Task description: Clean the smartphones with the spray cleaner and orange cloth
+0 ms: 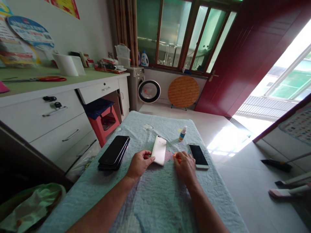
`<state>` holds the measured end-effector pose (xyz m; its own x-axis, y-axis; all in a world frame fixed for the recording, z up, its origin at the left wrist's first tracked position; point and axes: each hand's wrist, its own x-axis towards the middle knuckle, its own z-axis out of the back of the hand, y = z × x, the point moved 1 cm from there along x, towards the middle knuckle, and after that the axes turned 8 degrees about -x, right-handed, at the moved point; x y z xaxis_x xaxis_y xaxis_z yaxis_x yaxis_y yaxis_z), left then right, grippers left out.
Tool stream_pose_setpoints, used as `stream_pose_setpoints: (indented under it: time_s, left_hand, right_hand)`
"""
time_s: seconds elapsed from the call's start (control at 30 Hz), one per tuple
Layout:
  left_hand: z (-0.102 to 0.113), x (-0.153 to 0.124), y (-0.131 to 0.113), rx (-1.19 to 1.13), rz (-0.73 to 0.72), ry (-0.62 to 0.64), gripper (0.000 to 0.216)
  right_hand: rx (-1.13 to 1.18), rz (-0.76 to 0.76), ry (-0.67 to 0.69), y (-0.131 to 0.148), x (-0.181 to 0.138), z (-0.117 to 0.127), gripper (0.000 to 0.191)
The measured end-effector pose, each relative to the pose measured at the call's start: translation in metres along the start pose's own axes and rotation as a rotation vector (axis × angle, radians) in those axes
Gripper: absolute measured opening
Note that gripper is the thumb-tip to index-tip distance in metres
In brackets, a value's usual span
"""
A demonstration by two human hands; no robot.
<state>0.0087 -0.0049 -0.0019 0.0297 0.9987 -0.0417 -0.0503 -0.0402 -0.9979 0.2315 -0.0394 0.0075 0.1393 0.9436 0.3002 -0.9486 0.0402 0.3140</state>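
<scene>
A pale gold smartphone (pixel 159 150) lies with its back up in the middle of the cloth-covered table. My left hand (pixel 140 163) pinches its lower left edge between thumb and fingers. To the right of that phone, my right hand (pixel 185 164) is closed on a small orange cloth (pixel 178 158), mostly hidden under the fingers. Just beyond the right hand rests a white-framed smartphone (pixel 199 156), its dark screen up. Behind it stands a small spray bottle (pixel 182 133) with a white cap. At the left sits a stack of dark smartphones (pixel 114 152).
A light blue quilted cloth (pixel 150 197) covers the table. Left of it are a red stool (pixel 103 124), a white drawer cabinet (pixel 55 113) and a lined waste bin (pixel 62 191). Ahead stand a washing machine (pixel 134 87) with its door open and a round wooden tabletop (pixel 184 91).
</scene>
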Motion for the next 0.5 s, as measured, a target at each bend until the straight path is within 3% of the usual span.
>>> stream_pose_setpoints:
  time_s: [0.17,0.27,0.37,0.5]
  left_hand:
    - [0.001,0.001,0.000,-0.015,-0.006,-0.020,0.030]
    - [0.002,0.000,-0.003,0.016,-0.039,-0.048,0.028]
    - [0.003,-0.003,-0.009,0.092,-0.113,-0.059,0.026]
    - [-0.002,-0.011,-0.017,0.156,-0.241,-0.002,0.023]
  right_hand:
    - [0.019,-0.010,-0.150,0.006,-0.002,0.010,0.016]
    - [0.192,0.083,-0.232,0.017,-0.005,0.011,0.017]
    - [0.445,0.183,-0.078,0.034,-0.010,0.006,0.023]
    - [0.584,0.104,0.082,0.049,-0.014,-0.001,0.036]
